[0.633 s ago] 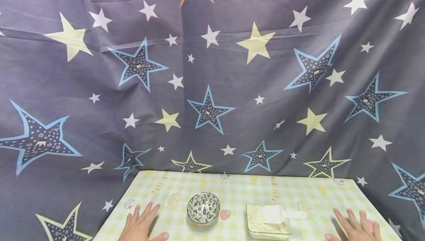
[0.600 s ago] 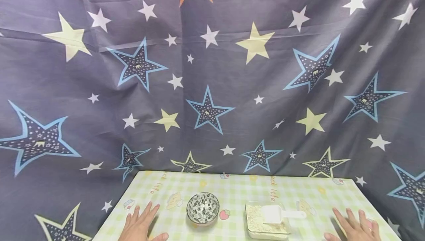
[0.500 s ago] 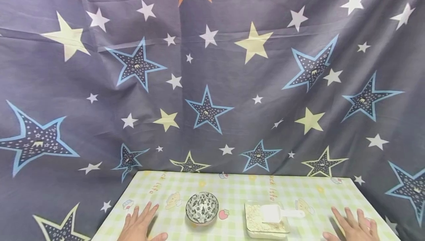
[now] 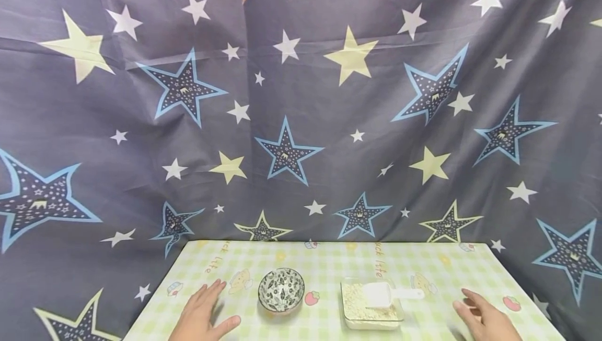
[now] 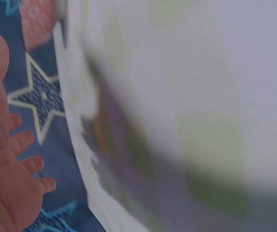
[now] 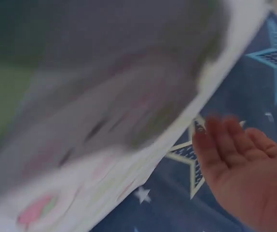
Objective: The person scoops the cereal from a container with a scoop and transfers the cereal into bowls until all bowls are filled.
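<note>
1. Step in hand, my read: just a reach, nothing gripped. White scoop (image 4: 378,295) lies in the clear tub (image 4: 373,325) on pale flaky stuff (image 4: 354,304), handle out over the rim on R side. I'd pinch that handle w/ right hand (image 4: 488,321) & lift level, b/c flakes prob. spill if tipped.
2. Patterned bowl (image 4: 281,290) sits upright btwn left hand (image 4: 197,316) & tub. I'd steady it by the outer wall w/ left, fingers off the rim.
3. Pose, L: spread wide, thumb well off the fingers, holding nothing; near bowl, not touching.
4. Pose, R: fingers loosely extended, narrower thumb gap, nothing held; beyond handle end, apart from it.
5. Wrist cams blurry; can't tell exact ht. over tablecloth (image 4: 324,262).
</note>
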### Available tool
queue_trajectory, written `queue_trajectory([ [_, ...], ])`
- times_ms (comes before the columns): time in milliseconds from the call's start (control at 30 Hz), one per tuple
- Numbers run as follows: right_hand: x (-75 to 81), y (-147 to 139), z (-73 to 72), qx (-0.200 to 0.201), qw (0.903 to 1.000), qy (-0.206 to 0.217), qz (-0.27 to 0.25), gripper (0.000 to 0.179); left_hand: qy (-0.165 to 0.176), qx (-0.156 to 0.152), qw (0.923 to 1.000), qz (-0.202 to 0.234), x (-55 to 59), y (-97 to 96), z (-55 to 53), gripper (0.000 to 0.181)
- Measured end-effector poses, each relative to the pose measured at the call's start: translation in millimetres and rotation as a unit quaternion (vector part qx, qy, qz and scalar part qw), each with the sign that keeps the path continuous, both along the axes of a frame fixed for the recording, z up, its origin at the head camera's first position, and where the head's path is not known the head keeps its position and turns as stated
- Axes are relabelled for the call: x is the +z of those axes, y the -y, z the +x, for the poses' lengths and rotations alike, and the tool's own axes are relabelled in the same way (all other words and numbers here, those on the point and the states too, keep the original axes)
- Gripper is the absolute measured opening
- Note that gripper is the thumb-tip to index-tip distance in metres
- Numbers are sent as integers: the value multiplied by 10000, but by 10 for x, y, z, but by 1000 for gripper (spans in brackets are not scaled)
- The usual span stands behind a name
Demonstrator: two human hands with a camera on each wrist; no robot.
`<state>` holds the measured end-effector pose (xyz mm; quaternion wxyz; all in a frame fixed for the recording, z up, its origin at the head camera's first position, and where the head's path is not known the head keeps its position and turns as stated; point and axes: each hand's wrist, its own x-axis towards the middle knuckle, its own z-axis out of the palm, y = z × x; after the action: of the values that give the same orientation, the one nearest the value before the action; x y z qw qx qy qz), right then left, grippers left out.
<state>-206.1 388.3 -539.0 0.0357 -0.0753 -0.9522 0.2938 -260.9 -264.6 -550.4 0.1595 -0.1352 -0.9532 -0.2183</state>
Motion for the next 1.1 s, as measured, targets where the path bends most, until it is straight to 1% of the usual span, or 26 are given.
queue_trajectory([
  [33, 50, 69, 15, -124, 9980, 266, -561, 80, -196, -96, 9997, 99, 16, -61, 13, 89],
  [67, 79, 137, 32, -223, 9929, 427, -1087, 81, -394, -209, 9989, 174, 34, -133, 23, 88],
  [133, 122, 276, 67, -326, 9769, 632, -2015, 84, -670, -465, 9963, 280, 78, -294, 43, 88],
  [167, 139, 343, 80, -337, 9680, 708, -2384, 85, -760, -601, 9948, 311, 102, -380, 50, 89],
  [200, 151, 404, 90, -287, 9590, 772, -2711, 86, -800, -735, 9935, 334, 129, -467, 59, 89],
  [267, 179, 504, 103, -114, 9467, 917, -3085, 87, -572, -949, 9929, 432, 200, -656, 72, 90],
  [300, 195, 544, 105, -7, 9415, 983, -3224, 88, -403, -1059, 9924, 475, 238, -755, 76, 91],
  [367, 225, 612, 90, 223, 9327, 1036, -3447, 89, 17, -1288, 9897, 622, 317, -956, 85, 91],
  [433, 254, 664, 68, 348, 9236, 1089, -3659, 91, 358, -1531, 9846, 768, 383, -1162, 91, 90],
  [533, 275, 726, 31, 330, 9120, 1076, -3943, 93, 545, -1912, 9766, 819, 424, -1468, 101, 90],
  [600, 273, 760, 13, 234, 9054, 1062, -4104, 91, 624, -2101, 9723, 805, 416, -1664, 106, 90],
  [667, 268, 814, -34, 164, 8994, 964, -4260, 85, 770, -2212, 9688, 810, 399, -1827, 86, 92],
  [767, 249, 897, -91, 9, 8926, 836, -4431, 74, 1044, -2258, 9647, 867, 352, -2043, 52, 95],
  [867, 231, 995, -139, -286, 8887, 606, -4535, 59, 1229, -2204, 9638, 862, 289, -2211, 15, 101],
  [967, 224, 1098, -190, -564, 8894, 268, -4528, 45, 1297, -2121, 9649, 846, 216, -2325, -38, 106],
  [1033, 232, 1158, -221, -669, 8901, 69, -4507, 41, 1362, -2071, 9651, 842, 177, -2369, -73, 109],
  [1100, 247, 1204, -247, -704, 8947, -117, -4409, 41, 1400, -2020, 9659, 810, 146, -2395, -108, 110],
])
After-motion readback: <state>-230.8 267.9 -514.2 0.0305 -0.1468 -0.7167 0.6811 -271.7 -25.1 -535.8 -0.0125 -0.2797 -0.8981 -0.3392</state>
